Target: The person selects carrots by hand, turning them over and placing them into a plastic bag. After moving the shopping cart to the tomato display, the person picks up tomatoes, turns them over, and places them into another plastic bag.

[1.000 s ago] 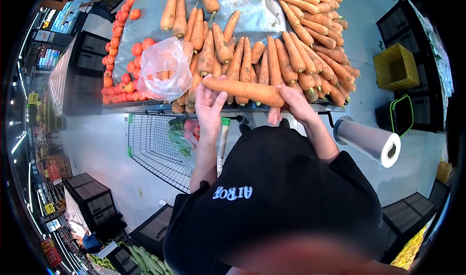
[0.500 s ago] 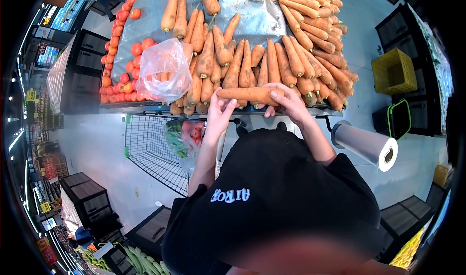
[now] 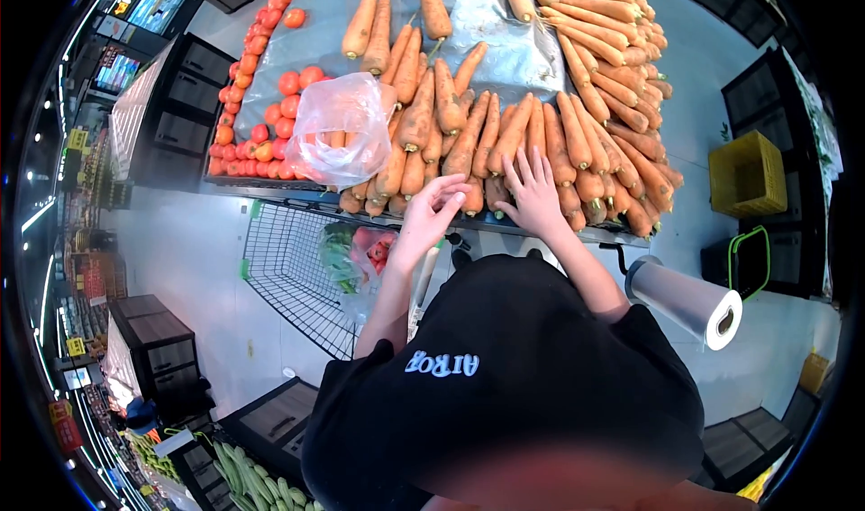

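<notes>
Carrots (image 3: 505, 137): long axes point away from you, directly under your right hand (image 3: 536, 191), grip splayed empty; left hand (image 3: 428, 214) beside, loosely curled, empty.

pile of round red tomatoes (image 3: 257, 123) far left | black wire shopping cart (image 3: 288, 277) below, bagged greens and red stuff (image 3: 356, 251) inside | white roll of plastic bags (image 3: 689, 299) on the right | yellow plastic crate (image 3: 746, 176) far right, black green-rimmed basket (image 3: 748, 263) just under it

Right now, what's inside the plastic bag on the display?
Carrots show orange through the bag. The crumpled film hides how many there are, and anything beneath them.
</notes>
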Demonstrator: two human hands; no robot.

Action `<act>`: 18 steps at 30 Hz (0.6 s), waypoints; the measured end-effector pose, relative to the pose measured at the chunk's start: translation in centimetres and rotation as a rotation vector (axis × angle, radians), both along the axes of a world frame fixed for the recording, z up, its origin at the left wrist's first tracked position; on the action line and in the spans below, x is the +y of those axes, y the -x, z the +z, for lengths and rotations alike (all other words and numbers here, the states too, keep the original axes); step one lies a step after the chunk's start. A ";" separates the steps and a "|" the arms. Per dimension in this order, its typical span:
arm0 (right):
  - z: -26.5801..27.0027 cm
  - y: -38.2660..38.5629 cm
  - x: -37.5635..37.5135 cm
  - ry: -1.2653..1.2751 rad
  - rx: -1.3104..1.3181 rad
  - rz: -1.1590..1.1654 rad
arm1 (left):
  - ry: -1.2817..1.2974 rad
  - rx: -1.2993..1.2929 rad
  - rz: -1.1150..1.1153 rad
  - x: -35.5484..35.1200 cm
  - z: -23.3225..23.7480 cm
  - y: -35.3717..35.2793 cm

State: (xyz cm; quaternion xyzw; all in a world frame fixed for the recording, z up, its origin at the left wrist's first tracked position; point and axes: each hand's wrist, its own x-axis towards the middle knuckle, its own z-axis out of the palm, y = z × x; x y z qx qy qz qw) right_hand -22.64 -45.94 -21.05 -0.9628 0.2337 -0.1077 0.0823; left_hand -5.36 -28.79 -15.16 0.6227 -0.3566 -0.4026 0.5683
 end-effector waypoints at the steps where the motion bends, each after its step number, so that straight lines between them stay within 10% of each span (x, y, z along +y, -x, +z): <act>1: -0.4 0.0 0.1 0.021 -0.002 -0.013 | 0.005 -0.085 0.021 0.1 0.1 -1.0; 8: -0.9 0.1 0.0 0.017 -0.142 0.013 | 0.155 -0.173 0.540 0.8 3.9 -9.8; 18: -0.9 0.3 -0.2 0.001 -0.099 0.028 | -0.310 -1.016 0.409 0.1 -5.5 -23.3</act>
